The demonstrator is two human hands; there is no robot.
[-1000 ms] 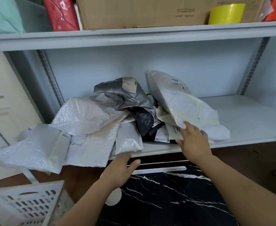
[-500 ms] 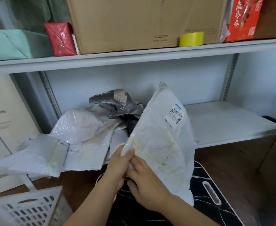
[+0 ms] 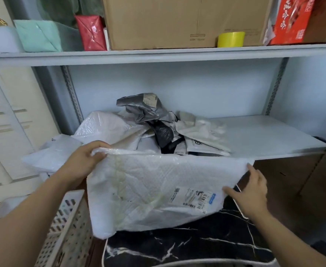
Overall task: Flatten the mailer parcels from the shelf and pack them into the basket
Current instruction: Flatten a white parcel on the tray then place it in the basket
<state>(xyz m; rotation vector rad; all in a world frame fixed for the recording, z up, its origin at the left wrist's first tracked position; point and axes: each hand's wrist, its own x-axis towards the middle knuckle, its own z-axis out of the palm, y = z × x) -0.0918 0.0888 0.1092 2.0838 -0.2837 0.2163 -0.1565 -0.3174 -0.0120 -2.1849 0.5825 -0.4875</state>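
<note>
A large white padded mailer (image 3: 158,189) with a shipping label hangs spread out in front of the shelf. My left hand (image 3: 83,162) grips its upper left corner. My right hand (image 3: 249,191) holds its right edge, thumb on top and fingers along the side. Behind it a pile of crumpled mailers (image 3: 144,122), white, grey and black, lies on the lower shelf (image 3: 264,135). The white perforated basket (image 3: 65,224) stands at the lower left, below my left forearm.
A black marble-patterned surface (image 3: 187,247) lies below the held mailer. The upper shelf (image 3: 158,53) carries a cardboard box (image 3: 177,22), a yellow tape roll (image 3: 231,39), red and green packages. White cabinet doors (image 3: 9,122) stand at the left.
The white mailer has been turned from upright to lying sideways and pulled open between my hands. My hands have moved apart, the left to its upper corner, the right to its right edge.
</note>
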